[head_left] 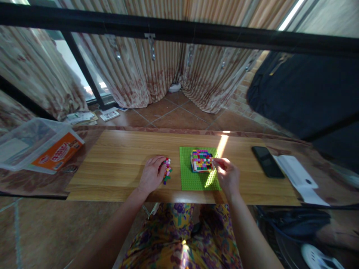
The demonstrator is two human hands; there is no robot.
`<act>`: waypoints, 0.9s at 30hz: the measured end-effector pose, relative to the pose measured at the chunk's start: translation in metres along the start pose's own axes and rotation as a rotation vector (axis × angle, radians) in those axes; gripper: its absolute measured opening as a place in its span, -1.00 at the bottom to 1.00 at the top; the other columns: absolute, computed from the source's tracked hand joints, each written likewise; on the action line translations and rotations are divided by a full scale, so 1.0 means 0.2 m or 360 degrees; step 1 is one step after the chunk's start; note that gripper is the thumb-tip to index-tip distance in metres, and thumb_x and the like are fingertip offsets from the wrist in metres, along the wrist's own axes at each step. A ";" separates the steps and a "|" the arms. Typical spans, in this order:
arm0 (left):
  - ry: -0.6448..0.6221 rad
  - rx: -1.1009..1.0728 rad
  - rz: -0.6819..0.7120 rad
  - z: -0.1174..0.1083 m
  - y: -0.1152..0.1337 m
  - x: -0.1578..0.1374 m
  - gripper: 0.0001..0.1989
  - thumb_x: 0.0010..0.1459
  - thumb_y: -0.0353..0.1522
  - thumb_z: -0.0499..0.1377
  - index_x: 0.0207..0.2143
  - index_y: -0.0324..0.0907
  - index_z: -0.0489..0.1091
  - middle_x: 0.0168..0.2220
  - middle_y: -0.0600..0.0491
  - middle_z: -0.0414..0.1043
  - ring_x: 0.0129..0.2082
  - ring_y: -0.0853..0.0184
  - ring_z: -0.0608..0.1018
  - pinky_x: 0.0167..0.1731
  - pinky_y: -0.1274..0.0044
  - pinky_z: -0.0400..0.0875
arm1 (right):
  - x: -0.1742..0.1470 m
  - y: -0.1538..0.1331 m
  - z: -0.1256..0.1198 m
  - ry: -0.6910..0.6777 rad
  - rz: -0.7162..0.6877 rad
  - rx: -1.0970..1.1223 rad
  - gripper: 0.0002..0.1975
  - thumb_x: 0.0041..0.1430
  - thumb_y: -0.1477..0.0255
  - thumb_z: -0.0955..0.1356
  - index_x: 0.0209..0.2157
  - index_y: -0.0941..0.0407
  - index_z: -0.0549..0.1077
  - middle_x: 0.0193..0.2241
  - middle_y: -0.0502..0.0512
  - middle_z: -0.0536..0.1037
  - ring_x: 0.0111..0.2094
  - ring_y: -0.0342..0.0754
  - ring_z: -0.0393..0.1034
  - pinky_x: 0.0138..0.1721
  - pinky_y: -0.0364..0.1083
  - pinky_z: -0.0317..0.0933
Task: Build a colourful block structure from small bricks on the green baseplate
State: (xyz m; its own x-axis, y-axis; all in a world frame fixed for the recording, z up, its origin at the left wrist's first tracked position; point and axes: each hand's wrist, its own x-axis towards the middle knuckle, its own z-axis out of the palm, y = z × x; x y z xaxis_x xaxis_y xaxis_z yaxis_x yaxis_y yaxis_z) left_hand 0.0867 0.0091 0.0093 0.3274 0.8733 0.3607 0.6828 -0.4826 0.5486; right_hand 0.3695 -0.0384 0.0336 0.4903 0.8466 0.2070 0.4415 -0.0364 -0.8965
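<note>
A low rectangular build of multicoloured toy bricks stands on a green studded baseplate. At its right side, my right hand has thumb and forefinger pinched together, close against the bricks. Whatever lies between those fingertips is too small to make out. My left hand rests on the wooden board with its fingers curved and apart, beside a small pile of loose bricks. Part of that pile is hidden under the fingers.
A clear plastic box with an orange label stands at the far left. On the right lie a black phone and a white flat box. A dark metal bar crosses above the wooden board, with curtains behind.
</note>
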 end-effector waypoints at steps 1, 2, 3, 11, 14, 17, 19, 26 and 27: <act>0.0002 0.0000 0.0000 0.00 0.00 0.00 -0.73 0.27 -0.34 0.03 -0.04 -0.16 0.40 -0.02 -0.03 0.48 0.01 0.23 0.44 0.09 0.29 0.33 | 0.01 0.01 0.00 -0.0008 0.0005 0.0021 -0.70 0.01 0.21 0.38 -0.37 0.17 0.55 -0.42 0.15 0.61 -0.39 0.02 0.49 -0.28 0.02 0.33; -0.0001 0.0000 0.0001 0.00 0.00 0.00 -0.73 0.28 -0.34 0.03 -0.04 -0.16 0.40 -0.02 -0.03 0.47 0.01 0.22 0.44 0.09 0.30 0.33 | 0.01 0.01 0.00 -0.0013 0.0018 0.0063 -0.70 0.00 0.20 0.39 -0.38 0.16 0.56 -0.43 0.15 0.61 -0.39 0.01 0.49 -0.29 0.01 0.34; -0.0002 0.0001 -0.0001 0.00 0.00 0.00 -0.73 0.28 -0.34 0.02 -0.03 -0.16 0.40 -0.02 -0.03 0.47 0.01 0.22 0.44 0.09 0.30 0.33 | 0.02 0.01 0.00 -0.0016 0.0041 0.0123 -0.70 -0.03 0.20 0.41 -0.39 0.16 0.56 -0.44 0.14 0.61 -0.39 0.01 0.49 -0.30 0.00 0.34; -0.0009 -0.0026 0.0009 0.00 0.00 0.00 -0.73 0.27 -0.33 0.02 -0.04 -0.16 0.40 -0.02 -0.04 0.47 0.01 0.22 0.45 0.09 0.28 0.33 | 0.06 0.03 -0.01 -0.0053 0.0407 0.0401 -0.64 -0.21 0.18 0.48 -0.42 0.17 0.59 -0.50 0.12 0.59 -0.50 -0.07 0.42 -0.52 -0.13 0.26; -0.0013 -0.0018 0.0010 0.00 0.00 0.00 -0.73 0.27 -0.34 0.03 -0.04 -0.16 0.40 -0.02 -0.04 0.47 0.01 0.22 0.45 0.10 0.28 0.32 | 0.06 0.02 0.00 -0.0021 0.0515 0.0447 -0.64 -0.24 0.20 0.49 -0.42 0.18 0.59 -0.51 0.12 0.58 -0.52 -0.09 0.41 -0.55 -0.15 0.22; -0.0009 -0.0007 -0.0001 0.00 0.01 0.01 -0.73 0.26 -0.34 0.04 -0.04 -0.16 0.40 -0.03 -0.04 0.48 0.00 0.22 0.46 0.09 0.28 0.33 | 0.06 0.00 0.00 -0.0007 0.0586 0.0483 -0.64 -0.27 0.22 0.49 -0.42 0.18 0.59 -0.53 0.12 0.57 -0.52 -0.09 0.41 -0.56 -0.15 0.20; 0.0003 -0.0011 0.0002 0.00 0.01 0.01 -0.74 0.25 -0.34 0.05 -0.05 -0.16 0.41 -0.04 -0.04 0.49 0.00 0.21 0.46 0.07 0.28 0.34 | 0.06 0.00 0.00 -0.0002 0.0588 0.0464 -0.63 -0.28 0.21 0.49 -0.43 0.19 0.58 -0.55 0.11 0.56 -0.53 -0.08 0.40 -0.56 -0.15 0.20; 0.0025 -0.0040 0.0022 -0.01 0.01 0.00 -0.73 0.21 -0.38 0.06 -0.05 -0.14 0.40 -0.04 -0.02 0.48 0.00 0.21 0.47 0.07 0.29 0.35 | -0.04 -0.10 0.04 0.0137 0.0078 0.0096 -0.71 -0.03 0.17 0.40 -0.43 0.13 0.54 -0.52 0.08 0.56 -0.48 -0.05 0.41 -0.44 -0.09 0.26; 0.0019 -0.0041 0.0021 -0.01 0.01 0.00 -0.72 0.20 -0.38 0.07 -0.04 -0.14 0.40 -0.04 -0.02 0.48 0.00 0.21 0.47 0.07 0.28 0.35 | -0.07 -0.13 0.07 0.0136 0.0015 0.0123 -0.74 0.03 0.20 0.38 -0.39 0.12 0.54 -0.50 0.08 0.57 -0.46 -0.05 0.42 -0.42 -0.09 0.27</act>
State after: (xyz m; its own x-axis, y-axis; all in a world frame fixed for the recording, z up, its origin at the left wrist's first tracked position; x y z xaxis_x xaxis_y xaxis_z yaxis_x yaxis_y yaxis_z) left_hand 0.0865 0.0074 0.0113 0.3283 0.8662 0.3767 0.6612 -0.4955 0.5632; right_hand 0.3408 -0.0431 0.0489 0.5578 0.7981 0.2280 0.3791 -0.0006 -0.9254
